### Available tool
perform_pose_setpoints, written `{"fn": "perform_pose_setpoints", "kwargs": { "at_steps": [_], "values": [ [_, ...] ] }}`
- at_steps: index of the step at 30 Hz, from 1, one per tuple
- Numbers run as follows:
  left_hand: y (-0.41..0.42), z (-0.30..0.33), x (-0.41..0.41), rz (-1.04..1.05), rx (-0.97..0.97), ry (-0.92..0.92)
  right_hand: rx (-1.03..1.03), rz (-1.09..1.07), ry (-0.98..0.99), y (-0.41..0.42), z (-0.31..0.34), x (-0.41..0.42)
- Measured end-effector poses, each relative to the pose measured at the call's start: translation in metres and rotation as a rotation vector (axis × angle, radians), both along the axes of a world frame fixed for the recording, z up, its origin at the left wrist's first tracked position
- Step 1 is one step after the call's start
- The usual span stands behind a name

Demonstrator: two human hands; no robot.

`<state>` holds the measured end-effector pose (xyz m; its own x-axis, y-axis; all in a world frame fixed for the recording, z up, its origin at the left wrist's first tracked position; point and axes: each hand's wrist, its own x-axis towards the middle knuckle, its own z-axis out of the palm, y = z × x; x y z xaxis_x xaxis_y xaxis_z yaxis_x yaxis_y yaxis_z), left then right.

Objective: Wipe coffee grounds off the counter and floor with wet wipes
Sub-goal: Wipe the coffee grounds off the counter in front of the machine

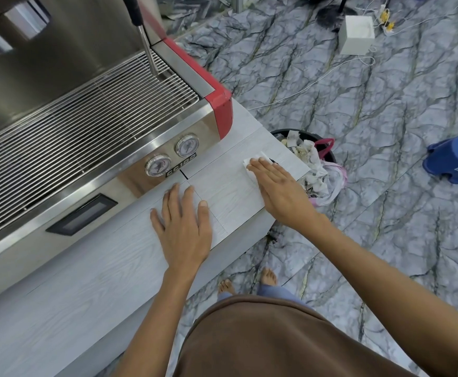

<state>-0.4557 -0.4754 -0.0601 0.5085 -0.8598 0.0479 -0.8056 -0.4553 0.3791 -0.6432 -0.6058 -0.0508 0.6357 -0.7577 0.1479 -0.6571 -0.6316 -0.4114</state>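
Wipe flat on tabletop near right end, pinned under right hand. Fingers straight, held together, pressed down on wipe; white edge showing beyond fingertips and along thumb side. No grip, only palm-down pressure. Left hand flat on tabletop, fingers spread, holding nothing, just in front of coffee machine, apart from wipe. Bin stuffed with used wipes on floor, just beyond tabletop's right end. Dark grounds on floor by tabletop corner. Blue stool farther right.
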Motion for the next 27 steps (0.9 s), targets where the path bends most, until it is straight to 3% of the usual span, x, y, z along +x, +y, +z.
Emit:
{"fn": "perform_pose_setpoints", "kwargs": {
  "at_steps": [8, 14, 27],
  "values": [
    [-0.001, -0.001, -0.006, 0.025, -0.003, 0.015, 0.1, 0.0, -0.153, -0.013, 0.005, -0.008],
    [-0.011, 0.0, -0.025, 0.045, 0.004, 0.033, 0.045, 0.079, -0.189, 0.014, 0.003, -0.006],
    [-0.013, 0.001, -0.027, 0.068, 0.013, 0.022, -0.031, 0.139, -0.009, 0.035, -0.012, 0.015]
  ]
}}
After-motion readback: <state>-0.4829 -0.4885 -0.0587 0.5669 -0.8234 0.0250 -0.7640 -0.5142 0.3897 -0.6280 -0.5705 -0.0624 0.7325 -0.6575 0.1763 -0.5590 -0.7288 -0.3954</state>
